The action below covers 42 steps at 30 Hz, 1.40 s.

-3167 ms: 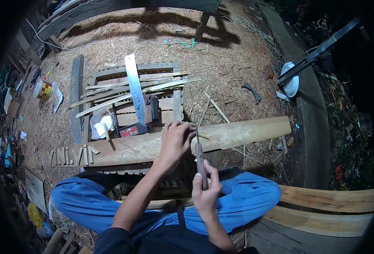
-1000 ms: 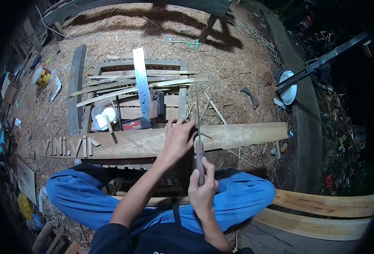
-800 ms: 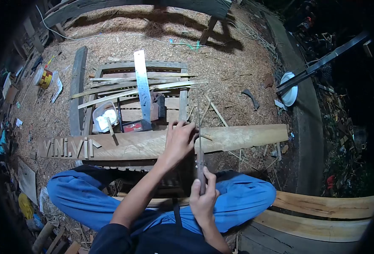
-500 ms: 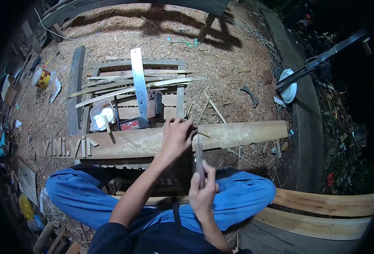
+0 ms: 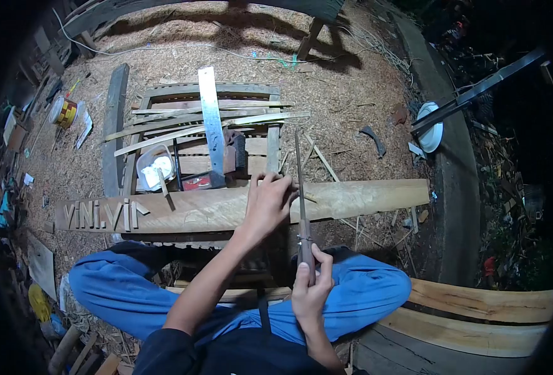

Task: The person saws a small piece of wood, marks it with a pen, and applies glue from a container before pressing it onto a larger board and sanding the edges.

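Note:
My right hand (image 5: 312, 289) grips the wooden handle of a long-bladed knife (image 5: 301, 181), seen nearly edge-on and pointing away from me. My left hand (image 5: 269, 199) is closed, fingertips pinching a thin wooden strip (image 5: 310, 197) down against a long plank (image 5: 370, 195). Only the strip's short end shows, just right of the blade; my fingers hide the rest. Whether the blade touches the strip I cannot tell. On the plank's left part, small wooden pieces form raised letters (image 5: 101, 215) reading "ViNi.Vi" and one more partial letter.
Beyond the plank, a slatted wooden frame (image 5: 273, 147) carries long wood strips (image 5: 164, 137), a metal bar (image 5: 211, 112), a brush (image 5: 239, 147) and a tub of white paste (image 5: 156, 167) with a stick. Boards (image 5: 476, 328) lie at my right. Shavings cover the ground.
My right hand has shifted slightly right, and the knife now tilts up with much more of its blade showing. The left hand stays at the strip.

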{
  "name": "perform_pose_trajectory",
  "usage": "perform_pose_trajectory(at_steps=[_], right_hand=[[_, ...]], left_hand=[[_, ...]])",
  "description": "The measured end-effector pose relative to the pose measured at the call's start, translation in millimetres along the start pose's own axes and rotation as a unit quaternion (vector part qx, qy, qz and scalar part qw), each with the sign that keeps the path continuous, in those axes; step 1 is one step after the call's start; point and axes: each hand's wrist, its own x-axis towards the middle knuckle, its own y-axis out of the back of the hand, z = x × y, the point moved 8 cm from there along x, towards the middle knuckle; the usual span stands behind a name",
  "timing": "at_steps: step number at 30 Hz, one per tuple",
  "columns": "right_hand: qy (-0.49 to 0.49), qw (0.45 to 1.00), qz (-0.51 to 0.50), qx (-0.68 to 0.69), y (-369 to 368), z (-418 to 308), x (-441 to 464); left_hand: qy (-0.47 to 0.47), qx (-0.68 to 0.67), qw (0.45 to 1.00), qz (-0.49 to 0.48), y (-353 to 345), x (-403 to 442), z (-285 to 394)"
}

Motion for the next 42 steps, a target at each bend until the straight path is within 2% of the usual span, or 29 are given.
perform_pose_trajectory(at_steps=[2,3,7,8,10,12,16,17,20,21,24,27,30,34,35,42], right_hand=[[0.014,1.000,0.000,-0.019,-7.0,-4.9,11.4],[-0.027,0.999,-0.019,-0.011,-11.3,-9.4,20.6],[0.055,0.998,0.006,-0.030,0.9,-13.3,-8.4],[0.006,1.000,-0.006,-0.014,0.8,-12.5,-6.7],[0.026,0.999,-0.003,-0.044,-3.1,-15.4,6.2],[-0.024,0.999,-0.020,-0.028,-10.6,-19.6,19.2],[-0.040,0.998,-0.029,-0.027,5.1,-5.7,-12.1],[0.033,0.998,-0.003,-0.045,2.0,-10.6,-6.8],[0.019,0.998,-0.015,-0.066,-10.5,-22.2,18.5],[0.002,0.999,-0.020,-0.035,-7.0,-17.6,14.2],[0.011,0.999,-0.008,-0.038,5.5,-14.3,-1.0],[0.019,0.999,-0.004,-0.042,-7.0,-14.6,11.5],[-0.024,0.999,-0.016,-0.037,1.3,-11.6,2.5],[0.035,0.997,0.001,-0.064,-5.3,-5.8,-4.8],[-0.025,0.999,-0.015,-0.041,-10.0,-2.9,3.2],[0.033,0.998,0.007,-0.047,-2.3,-2.1,-13.3]], left_hand=[[-0.002,-0.011,1.000,-0.001,-1.3,1.1,-0.9],[-0.007,-0.012,1.000,0.010,0.7,0.6,1.5],[-0.010,-0.008,1.000,0.017,-2.4,-6.2,-1.7],[-0.001,-0.001,1.000,0.009,0.4,0.9,-1.9],[0.000,0.002,1.000,0.010,0.7,-2.3,1.1],[0.017,0.014,1.000,-0.003,3.7,-0.5,2.6],[-0.013,-0.003,1.000,0.015,1.3,-0.2,-0.2],[-0.013,-0.009,1.000,0.026,6.5,-0.5,4.6],[-0.007,-0.005,1.000,0.003,3.6,-1.4,2.5],[-0.002,-0.008,1.000,0.010,6.4,-1.2,2.6],[-0.028,-0.026,0.999,0.025,9.6,-3.0,10.5],[-0.013,0.003,1.000,0.014,7.7,-2.7,8.4],[-0.001,-0.003,1.000,0.009,8.4,-7.0,7.7],[-0.011,-0.002,1.000,0.009,4.0,-6.1,4.8],[-0.008,0.001,1.000,0.003,2.1,-6.1,3.4],[-0.026,0.010,0.999,0.014,3.7,-5.3,6.0]])
